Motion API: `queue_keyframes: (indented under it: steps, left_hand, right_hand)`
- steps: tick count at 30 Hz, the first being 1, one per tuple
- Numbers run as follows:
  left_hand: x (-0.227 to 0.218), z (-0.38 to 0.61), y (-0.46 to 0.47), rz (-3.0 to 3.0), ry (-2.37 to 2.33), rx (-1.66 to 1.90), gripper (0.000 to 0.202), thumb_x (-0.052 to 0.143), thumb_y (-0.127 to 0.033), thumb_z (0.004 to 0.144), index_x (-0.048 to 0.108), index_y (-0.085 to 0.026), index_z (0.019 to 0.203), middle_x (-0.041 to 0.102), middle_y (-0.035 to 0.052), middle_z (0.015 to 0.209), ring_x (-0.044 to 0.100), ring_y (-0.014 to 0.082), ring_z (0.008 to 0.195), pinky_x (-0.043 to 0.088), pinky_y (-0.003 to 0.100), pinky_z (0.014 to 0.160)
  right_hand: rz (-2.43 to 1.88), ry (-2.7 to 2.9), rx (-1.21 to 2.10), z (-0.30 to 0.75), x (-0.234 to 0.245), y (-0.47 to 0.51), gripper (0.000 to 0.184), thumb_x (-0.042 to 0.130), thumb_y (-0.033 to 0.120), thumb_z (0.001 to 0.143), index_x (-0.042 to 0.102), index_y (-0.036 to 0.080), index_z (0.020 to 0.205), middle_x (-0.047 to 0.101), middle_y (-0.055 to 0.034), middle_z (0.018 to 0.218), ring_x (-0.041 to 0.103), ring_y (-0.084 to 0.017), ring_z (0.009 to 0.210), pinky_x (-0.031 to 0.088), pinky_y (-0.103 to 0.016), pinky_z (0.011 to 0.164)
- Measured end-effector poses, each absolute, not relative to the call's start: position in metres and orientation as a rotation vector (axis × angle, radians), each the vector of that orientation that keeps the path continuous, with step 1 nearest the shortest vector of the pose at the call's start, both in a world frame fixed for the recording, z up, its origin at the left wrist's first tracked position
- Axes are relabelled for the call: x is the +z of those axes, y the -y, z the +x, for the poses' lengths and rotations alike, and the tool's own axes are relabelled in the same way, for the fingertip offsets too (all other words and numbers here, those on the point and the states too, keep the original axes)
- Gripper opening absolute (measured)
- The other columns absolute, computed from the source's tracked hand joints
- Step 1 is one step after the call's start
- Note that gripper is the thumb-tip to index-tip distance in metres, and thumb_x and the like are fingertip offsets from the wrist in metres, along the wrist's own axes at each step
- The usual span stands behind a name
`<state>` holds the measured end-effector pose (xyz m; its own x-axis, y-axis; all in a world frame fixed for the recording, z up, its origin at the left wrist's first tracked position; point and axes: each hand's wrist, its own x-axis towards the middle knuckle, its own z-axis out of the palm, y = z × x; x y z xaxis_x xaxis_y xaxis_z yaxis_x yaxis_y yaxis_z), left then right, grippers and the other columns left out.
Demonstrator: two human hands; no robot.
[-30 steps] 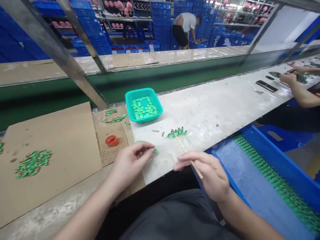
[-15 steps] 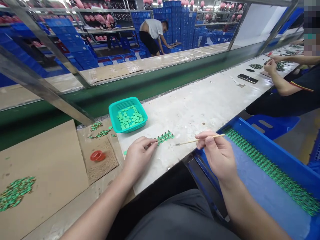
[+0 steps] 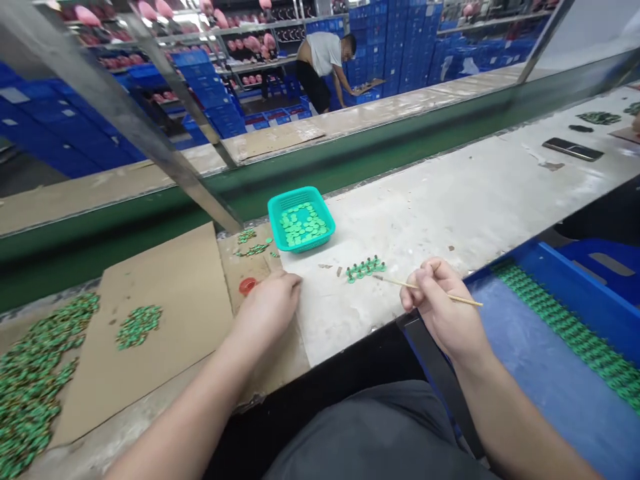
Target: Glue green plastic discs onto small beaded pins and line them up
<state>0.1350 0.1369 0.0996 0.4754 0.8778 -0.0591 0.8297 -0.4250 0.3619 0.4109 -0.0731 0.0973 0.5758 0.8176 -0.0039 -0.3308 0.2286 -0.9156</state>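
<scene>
My right hand [image 3: 445,303] is closed around a thin wooden stick [image 3: 465,301] with a dark tip, like a fine brush. Its tip points left, close to a small group of green discs with dark studs [image 3: 366,268] standing on the white tabletop. My left hand [image 3: 273,300] rests at the left edge of the white surface, fingers bent and pressed together; whatever they pinch is hidden. Just behind that hand is a small red dish [image 3: 247,286], partly covered by it. A turquoise basket [image 3: 301,249] of flat green discs [image 3: 303,225] stands beyond.
At left, a cardboard sheet [image 3: 185,267] bears a pile of small green-brown pieces [image 3: 139,327], with a larger heap [image 3: 35,380] beside it. A blue crate [image 3: 525,347] at right holds rows of green pieces. A phone [image 3: 573,149] lies far right. A person [image 3: 323,67] bends over crates behind.
My left hand has left the group of studded discs and moved left to the edge of the white surface. The stick's tip is now nearer the group. The view has turned left.
</scene>
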Motion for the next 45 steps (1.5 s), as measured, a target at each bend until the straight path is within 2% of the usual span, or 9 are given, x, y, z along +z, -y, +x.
queue_keyframes:
  steps: [3, 5, 8, 11, 20, 25, 34, 42, 45]
  left_hand:
    - [0.09, 0.14, -0.127, 2.358, -1.42, 0.101, 0.034, 0.085, -0.053, 0.119, 0.083, -0.02, 0.127, 0.085, 0.0094, 0.134, 0.082, 0.0257, 0.122, 0.071, 0.052, 0.115]
    - [0.088, 0.136, -0.115, 2.322, -1.369, 0.1, 0.036, 0.084, -0.054, 0.12, 0.082, -0.02, 0.129, 0.085, 0.0082, 0.129, 0.082, 0.0242, 0.117, 0.073, 0.049, 0.111]
    - [0.089, 0.114, -0.094, 2.253, -1.281, 0.18, 0.023, 0.078, -0.044, 0.121, 0.082, -0.022, 0.124, 0.086, 0.0054, 0.117, 0.082, 0.0212, 0.104, 0.07, 0.04, 0.099]
    - [0.086, 0.079, -0.074, 2.188, -1.268, 0.314, 0.018, 0.065, -0.035, 0.117, 0.081, -0.027, 0.116, 0.086, 0.0028, 0.103, 0.082, 0.0211, 0.091, 0.066, 0.033, 0.084]
    - [0.052, 0.003, -0.044, 2.096, -1.454, 0.749, 0.029, 0.064, -0.053, 0.115, 0.079, -0.029, 0.108, 0.072, -0.0017, 0.078, 0.068, 0.0207, 0.067, 0.057, 0.033, 0.067]
    - [0.05, -0.007, -0.043, 2.334, -1.38, 0.86, 0.03, 0.064, -0.048, 0.123, 0.086, -0.028, 0.121, 0.087, 0.0048, 0.11, 0.082, 0.0226, 0.095, 0.064, 0.035, 0.086]
    - [0.047, 0.006, -0.052, 2.511, -1.252, 0.802, 0.04, 0.054, -0.038, 0.127, 0.084, -0.026, 0.104, 0.082, 0.0053, 0.099, 0.077, 0.0243, 0.088, 0.061, 0.039, 0.08]
    - [0.046, -0.006, -0.035, 2.375, -1.219, 0.943, 0.03, 0.061, -0.038, 0.127, 0.089, -0.031, 0.127, 0.09, 0.0027, 0.114, 0.085, 0.0225, 0.099, 0.065, 0.038, 0.09]
    - [0.045, -0.005, -0.038, 2.451, -1.144, 0.95, 0.028, 0.062, -0.035, 0.126, 0.09, -0.031, 0.12, 0.086, 0.0021, 0.104, 0.08, 0.0221, 0.093, 0.061, 0.038, 0.084]
  right_hand:
    - [-1.067, 0.63, 0.98, 0.397, 0.095, 0.075, 0.063, 0.093, 0.089, 0.104, 0.087, 0.027, 0.115, 0.087, -0.0041, 0.086, 0.088, -0.024, 0.082, 0.076, -0.037, 0.076]
    - [-1.118, 0.694, 0.997, 0.39, 0.091, 0.076, 0.062, 0.096, 0.087, 0.103, 0.094, 0.026, 0.116, 0.095, -0.0107, 0.101, 0.093, -0.028, 0.094, 0.08, -0.039, 0.085]
    - [-1.187, 0.771, 0.975, 0.379, 0.084, 0.075, 0.043, 0.111, 0.066, 0.098, 0.097, 0.028, 0.111, 0.096, -0.0083, 0.1, 0.094, -0.025, 0.092, 0.082, -0.035, 0.085]
    - [-1.161, 0.868, 0.981, 0.367, 0.082, 0.068, 0.03, 0.106, 0.057, 0.106, 0.098, 0.029, 0.109, 0.094, -0.0071, 0.093, 0.093, -0.023, 0.084, 0.081, -0.03, 0.077]
    - [-1.064, 1.036, 0.971, 0.33, 0.096, 0.028, 0.038, 0.084, 0.063, 0.122, 0.103, 0.031, 0.113, 0.092, -0.0069, 0.09, 0.087, -0.02, 0.082, 0.075, -0.031, 0.076]
    - [-1.096, 1.103, 0.941, 0.316, 0.103, 0.013, 0.039, 0.086, 0.062, 0.122, 0.102, 0.03, 0.107, 0.089, -0.0064, 0.089, 0.082, -0.021, 0.082, 0.07, -0.033, 0.075]
    - [-1.165, 1.127, 0.976, 0.296, 0.101, 0.004, 0.04, 0.091, 0.064, 0.118, 0.099, 0.028, 0.103, 0.088, -0.0048, 0.086, 0.081, -0.02, 0.079, 0.069, -0.034, 0.075]
    - [-1.189, 1.111, 1.005, 0.293, 0.096, -0.008, 0.031, 0.098, 0.057, 0.113, 0.087, 0.027, 0.113, 0.086, 0.0, 0.084, 0.08, -0.019, 0.076, 0.071, -0.036, 0.078]
    - [-1.202, 1.12, 0.973, 0.29, 0.097, -0.019, 0.029, 0.097, 0.052, 0.114, 0.083, 0.027, 0.111, 0.087, 0.0005, 0.085, 0.081, -0.018, 0.075, 0.073, -0.035, 0.077]
